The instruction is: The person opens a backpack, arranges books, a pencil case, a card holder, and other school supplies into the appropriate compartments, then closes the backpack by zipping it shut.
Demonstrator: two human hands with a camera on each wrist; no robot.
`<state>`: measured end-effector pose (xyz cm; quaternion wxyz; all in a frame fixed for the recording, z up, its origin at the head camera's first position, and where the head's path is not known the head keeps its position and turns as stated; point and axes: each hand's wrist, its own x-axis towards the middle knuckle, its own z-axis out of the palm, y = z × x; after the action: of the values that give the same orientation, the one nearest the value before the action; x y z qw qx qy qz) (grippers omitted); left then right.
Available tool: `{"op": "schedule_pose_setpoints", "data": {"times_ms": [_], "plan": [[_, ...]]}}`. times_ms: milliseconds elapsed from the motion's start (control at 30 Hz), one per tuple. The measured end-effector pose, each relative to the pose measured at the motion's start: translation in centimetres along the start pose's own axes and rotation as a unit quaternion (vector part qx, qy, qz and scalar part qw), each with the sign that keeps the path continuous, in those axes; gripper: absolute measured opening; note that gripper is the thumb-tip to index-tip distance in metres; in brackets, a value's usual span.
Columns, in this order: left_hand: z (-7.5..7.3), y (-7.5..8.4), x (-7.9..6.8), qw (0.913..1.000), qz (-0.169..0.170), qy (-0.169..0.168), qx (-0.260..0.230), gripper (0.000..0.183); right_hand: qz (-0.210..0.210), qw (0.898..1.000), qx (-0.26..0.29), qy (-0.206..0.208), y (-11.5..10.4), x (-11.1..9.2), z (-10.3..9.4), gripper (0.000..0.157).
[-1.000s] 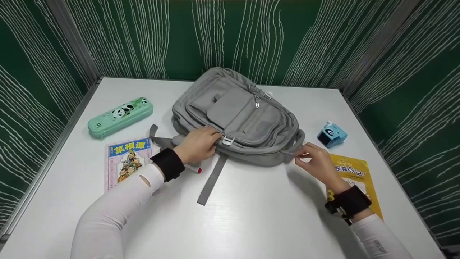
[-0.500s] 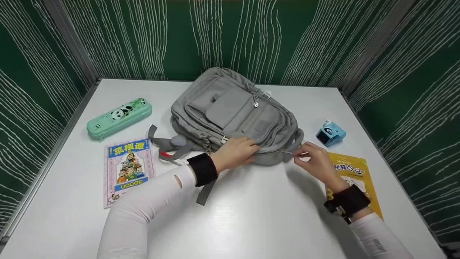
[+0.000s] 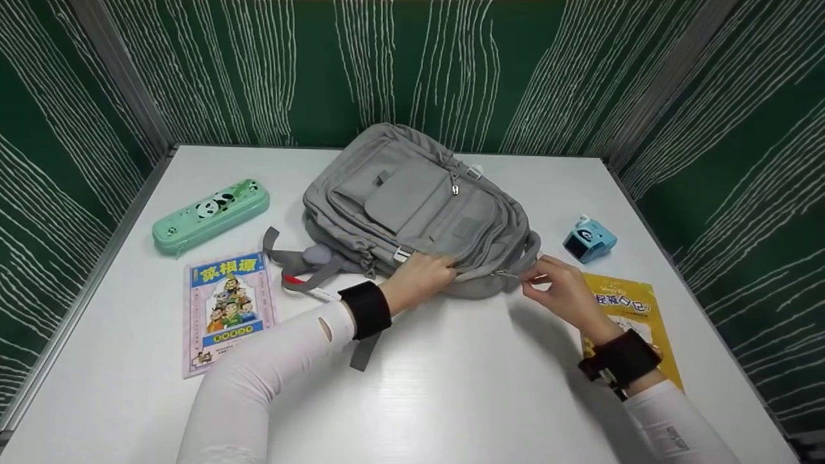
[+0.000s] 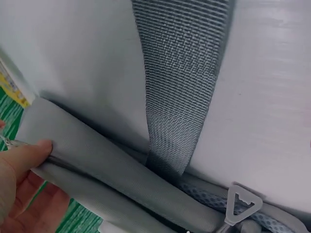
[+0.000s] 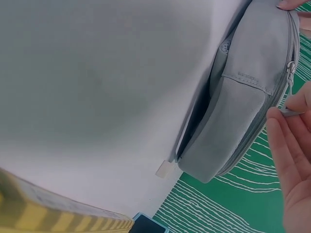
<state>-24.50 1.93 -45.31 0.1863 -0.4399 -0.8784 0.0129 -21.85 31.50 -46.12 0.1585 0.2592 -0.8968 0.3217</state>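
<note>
The left hand [image 3: 420, 280] grips the bag [image 3: 419, 200] by its edge while the right hand [image 3: 561, 288] pinches its zip pull [image 5: 290, 70], the bag lying toward twelve o'clock on the table [image 3: 445, 393], a green case [image 3: 211, 218] at its nine, a pink book [image 3: 229, 312] at eight and a yellow book [image 3: 628, 322] at four.

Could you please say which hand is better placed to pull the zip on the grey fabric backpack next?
Probably the right hand: it pinches the small grey pull tab on the metal zip slider, while the left hand grips the grey fabric backpack alongside.
</note>
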Motion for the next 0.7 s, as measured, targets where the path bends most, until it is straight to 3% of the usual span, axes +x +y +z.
{"op": "schedule_pose_setpoints", "data": {"times_ms": [167, 333, 533, 700], "plan": [[-0.2, -0.4, -1.0, 0.9994, 0.032, -0.011, 0.007, 0.012, -0.001, 1.0, 0.0, -0.015, -0.2, 0.2, -0.1, 0.018], [-0.4, -1.3, -2.3, 0.9981, 0.059, -0.018, -0.002, 0.009, 0.004, 1.0, -0.005, -0.005, -0.2, 0.3, -0.3, 0.018], [-0.4, -2.5, -3.9, 0.9961, 0.087, 0.005, -0.016, 0.009, -0.002, 1.0, -0.007, -0.011, 0.1, 0.3, -0.8, 0.009], [-0.4, -3.5, -5.2, 0.9949, 0.097, 0.018, -0.019, 0.011, 0.012, 1.0, -0.018, -0.02, -0.1, 0.0, -1.0, 0.011]]}}
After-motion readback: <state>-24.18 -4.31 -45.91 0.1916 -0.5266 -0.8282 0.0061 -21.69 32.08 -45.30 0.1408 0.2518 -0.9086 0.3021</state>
